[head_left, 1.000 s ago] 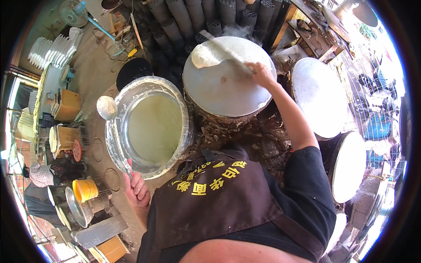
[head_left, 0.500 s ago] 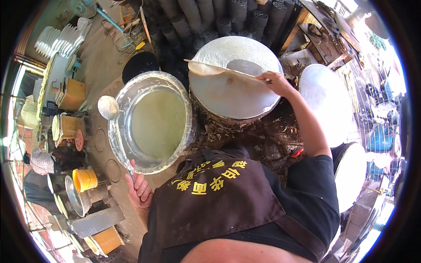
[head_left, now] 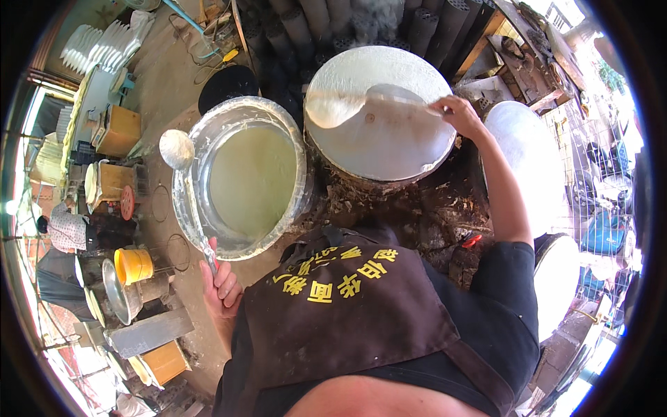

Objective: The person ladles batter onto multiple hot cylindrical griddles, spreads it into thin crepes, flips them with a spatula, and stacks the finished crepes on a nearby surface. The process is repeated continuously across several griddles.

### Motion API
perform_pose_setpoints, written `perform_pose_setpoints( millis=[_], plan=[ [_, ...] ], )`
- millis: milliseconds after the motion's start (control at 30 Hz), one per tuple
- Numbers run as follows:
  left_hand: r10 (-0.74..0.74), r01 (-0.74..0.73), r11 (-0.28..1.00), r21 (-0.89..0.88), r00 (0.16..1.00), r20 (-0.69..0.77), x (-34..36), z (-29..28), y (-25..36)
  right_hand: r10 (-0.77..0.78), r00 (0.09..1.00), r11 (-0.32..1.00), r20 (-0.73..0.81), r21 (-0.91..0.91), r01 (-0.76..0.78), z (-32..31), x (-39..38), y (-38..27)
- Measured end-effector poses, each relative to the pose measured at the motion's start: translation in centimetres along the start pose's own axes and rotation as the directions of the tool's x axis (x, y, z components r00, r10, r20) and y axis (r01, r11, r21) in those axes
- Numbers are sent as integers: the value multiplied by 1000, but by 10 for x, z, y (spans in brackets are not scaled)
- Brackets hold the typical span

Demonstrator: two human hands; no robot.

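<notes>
My left hand (head_left: pixel 222 283) is closed round the handle of a long metal ladle (head_left: pixel 177 149). Its bowl, coated in pale batter, is raised over the far left rim of a wide metal basin (head_left: pixel 258 109). Thin cream-coloured batter (head_left: pixel 253 184) fills the bottom of that basin. Further right stands a large round pan (head_left: pixel 410 156) with a whitish, smooth surface. My right hand (head_left: pixel 458 115) grips the end of a long, thin, pale paddle (head_left: pixel 333 110) held across the pan, blurred by motion. Whether it touches the surface I cannot tell.
Dark perforated cylinders (head_left: pixel 316 21) stack behind the pan, with some steam there. A big round metal lid (head_left: pixel 521 167) is at its right. Leftward are a yellow bucket (head_left: pixel 134 266), wooden boxes (head_left: pixel 121 131) and a grey plank (head_left: pixel 149 332).
My right hand has shifted right and slightly away from me with the paddle, whose far end has come inward from the pan's left rim. The ladle stays raised. The whole view has shifted slightly.
</notes>
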State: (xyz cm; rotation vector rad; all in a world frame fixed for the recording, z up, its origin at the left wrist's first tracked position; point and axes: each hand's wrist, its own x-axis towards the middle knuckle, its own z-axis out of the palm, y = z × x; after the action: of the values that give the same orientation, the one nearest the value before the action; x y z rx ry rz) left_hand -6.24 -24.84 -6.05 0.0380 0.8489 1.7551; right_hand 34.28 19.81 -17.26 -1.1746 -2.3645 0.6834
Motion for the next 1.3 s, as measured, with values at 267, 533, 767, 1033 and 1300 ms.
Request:
perform_pose_setpoints(
  millis=[267,533,767,1033,1300],
  plan=[
    [16,-16,1000,0,1000,21,-5,5,-3,-113,988,993,106,39,110,3,-3,-9],
    [-13,16,997,-69,999,45,-11,10,-7,-52,996,998,68,48,48,13,6,-3],
    [-56,60,995,-83,997,52,-7,6,-11,33,998,999,60,-22,-31,-39,-100,-31],
    [-156,181,978,-103,965,210,25,-20,16,533,844,680,-61,625,-384,29,-202,-105],
    [-223,259,965,-31,882,415,44,-31,64,468,882,675,-53,666,-318,248,-100,-253]
  ],
)
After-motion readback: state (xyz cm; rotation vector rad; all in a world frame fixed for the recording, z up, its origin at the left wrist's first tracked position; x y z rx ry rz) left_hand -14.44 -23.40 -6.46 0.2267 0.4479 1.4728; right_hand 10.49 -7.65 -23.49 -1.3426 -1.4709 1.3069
